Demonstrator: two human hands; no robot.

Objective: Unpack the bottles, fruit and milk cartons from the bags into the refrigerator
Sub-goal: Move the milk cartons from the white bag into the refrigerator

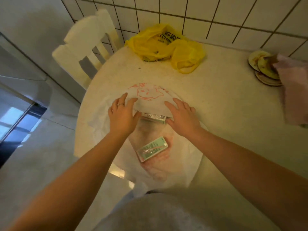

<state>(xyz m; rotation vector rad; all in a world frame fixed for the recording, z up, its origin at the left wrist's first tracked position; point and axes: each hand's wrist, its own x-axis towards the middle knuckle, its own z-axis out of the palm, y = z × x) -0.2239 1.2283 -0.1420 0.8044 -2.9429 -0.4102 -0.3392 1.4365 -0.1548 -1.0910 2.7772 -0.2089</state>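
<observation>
A white plastic bag [150, 95] with a red drawing lies flat on the round table [216, 100]. My left hand [122, 114] and my right hand [182, 116] rest on it with straight fingers, one on each side of its opening. Between them a green milk carton [154, 118] peeks out of the bag's mouth. A second green milk carton [152, 148] lies nearer to me on the thin plastic. A crumpled yellow bag [166, 45] sits at the far edge of the table by the tiled wall; its contents are hidden.
A white chair [86, 47] stands at the table's far left. Dirty plates [263, 67] and a pink cloth [293, 87] lie at the right. The tiled wall [216, 12] runs behind. A glass-fronted unit [15, 120] stands at the left.
</observation>
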